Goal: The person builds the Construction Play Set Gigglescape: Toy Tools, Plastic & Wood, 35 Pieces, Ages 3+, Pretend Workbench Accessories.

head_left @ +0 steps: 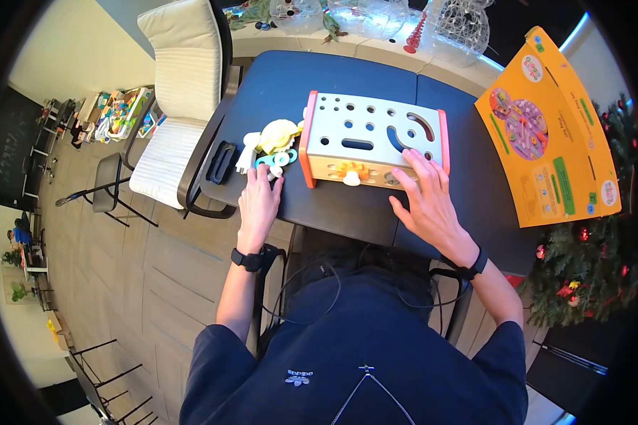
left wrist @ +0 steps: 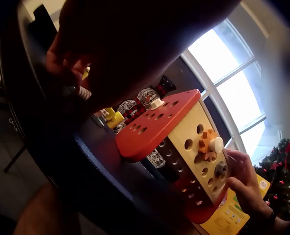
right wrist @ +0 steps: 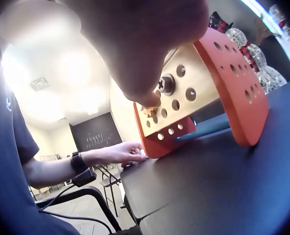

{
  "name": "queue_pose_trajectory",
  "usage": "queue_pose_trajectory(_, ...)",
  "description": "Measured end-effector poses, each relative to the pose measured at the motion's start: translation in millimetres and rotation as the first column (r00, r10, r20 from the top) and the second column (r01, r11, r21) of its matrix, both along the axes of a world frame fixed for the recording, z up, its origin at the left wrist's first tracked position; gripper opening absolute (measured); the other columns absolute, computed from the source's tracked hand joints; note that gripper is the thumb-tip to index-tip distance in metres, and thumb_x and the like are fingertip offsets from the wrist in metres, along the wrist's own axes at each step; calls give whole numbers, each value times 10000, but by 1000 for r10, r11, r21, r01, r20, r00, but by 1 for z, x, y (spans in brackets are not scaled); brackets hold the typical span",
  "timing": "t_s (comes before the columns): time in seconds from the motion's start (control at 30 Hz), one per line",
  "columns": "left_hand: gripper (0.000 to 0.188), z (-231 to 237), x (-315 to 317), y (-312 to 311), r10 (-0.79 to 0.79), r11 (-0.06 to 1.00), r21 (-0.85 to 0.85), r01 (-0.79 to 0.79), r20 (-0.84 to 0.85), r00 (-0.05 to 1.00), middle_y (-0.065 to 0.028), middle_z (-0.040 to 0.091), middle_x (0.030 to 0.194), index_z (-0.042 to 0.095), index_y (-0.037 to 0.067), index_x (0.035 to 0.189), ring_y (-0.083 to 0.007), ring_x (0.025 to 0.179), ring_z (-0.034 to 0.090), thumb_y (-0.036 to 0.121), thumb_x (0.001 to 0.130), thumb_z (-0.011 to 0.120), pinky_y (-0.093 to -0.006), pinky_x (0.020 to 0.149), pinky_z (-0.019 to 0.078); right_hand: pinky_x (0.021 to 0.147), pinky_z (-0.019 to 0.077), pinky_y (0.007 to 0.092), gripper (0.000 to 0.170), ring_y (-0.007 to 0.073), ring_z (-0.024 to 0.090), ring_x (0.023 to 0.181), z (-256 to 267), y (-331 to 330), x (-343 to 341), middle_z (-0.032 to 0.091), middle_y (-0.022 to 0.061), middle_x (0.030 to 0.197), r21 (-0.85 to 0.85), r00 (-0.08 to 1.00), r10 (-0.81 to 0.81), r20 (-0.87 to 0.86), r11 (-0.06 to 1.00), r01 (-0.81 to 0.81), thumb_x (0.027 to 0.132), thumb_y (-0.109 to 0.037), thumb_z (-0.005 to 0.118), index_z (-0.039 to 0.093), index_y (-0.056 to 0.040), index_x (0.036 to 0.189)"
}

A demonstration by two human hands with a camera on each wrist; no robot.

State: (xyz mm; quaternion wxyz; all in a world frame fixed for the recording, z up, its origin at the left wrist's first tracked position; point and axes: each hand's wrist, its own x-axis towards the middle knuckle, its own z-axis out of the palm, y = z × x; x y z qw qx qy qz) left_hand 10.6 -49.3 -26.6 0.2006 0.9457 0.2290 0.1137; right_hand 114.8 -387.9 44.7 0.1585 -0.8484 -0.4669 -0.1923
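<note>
A toy workbench box [head_left: 348, 138] with a grey perforated top, wooden front and red end panels stands on the dark table. An orange gear [head_left: 351, 172] with a white bolt head sits on its front; a grey screw head [left wrist: 221, 169] is beside it in the left wrist view. My right hand [head_left: 432, 198] rests on the box's front right edge, fingers extended over the top. At the left, my left hand [head_left: 259, 205] reaches its fingertips to a pile of toy pieces, including a yellow piece [head_left: 279, 134] and a teal piece [head_left: 267, 161].
A black tray-like object [head_left: 222, 163] lies at the table's left edge. A yellow toy carton [head_left: 546, 134] stands at the right, by a decorated Christmas tree [head_left: 581, 269]. A white-cushioned chair [head_left: 181, 106] is at the left. Wire snowman decorations [head_left: 461, 25] line the ledge behind.
</note>
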Motion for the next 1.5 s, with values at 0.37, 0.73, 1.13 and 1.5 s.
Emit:
queue_pose_trajectory(0.37, 235, 66, -10, -72, -175, 979, -22, 202, 416, 893, -90, 594, 866, 638, 48, 1009, -263, 713, 650, 112, 893, 832, -408, 601, 525, 901, 547, 384, 327, 271, 683, 1064, 79, -23, 5, 688, 71, 1146, 102, 971, 228, -75, 970, -220, 847, -16, 795, 691, -57, 1154)
queue_pose_trajectory(0.73, 220, 97, 70, -171, -560, 793, 195, 577, 605, 565, -76, 569, 891, 654, 63, 972, -275, 835, 569, 183, 885, 817, -401, 753, 450, 847, 585, 402, 283, 320, 697, 1032, 112, -38, 33, 676, 104, 1129, 2, 945, 206, -255, 977, -213, 928, -39, 704, 683, -51, 1210)
queue_pose_trajectory(1.13, 313, 98, 97, -174, -574, 801, 186, 569, 507, 643, -72, 599, 1021, 693, 69, 1106, -284, 998, 548, 217, 870, 833, -438, 876, 417, 896, 556, 446, 219, 383, 669, 1067, 122, -40, 86, 668, 139, 1165, -140, 880, 220, -421, 943, -303, 977, -40, 649, 660, -15, 1194)
queue_pose_trajectory(1.5, 257, 117, 109, -155, -684, 699, 46, 713, 334, 649, -63, 617, 920, 680, 55, 1017, -286, 938, 555, 244, 902, 810, -417, 884, 420, 892, 567, 460, 220, 367, 671, 1072, 133, -28, 94, 672, 139, 1130, -314, 910, 246, -334, 881, -353, 952, -32, 645, 653, -46, 1171)
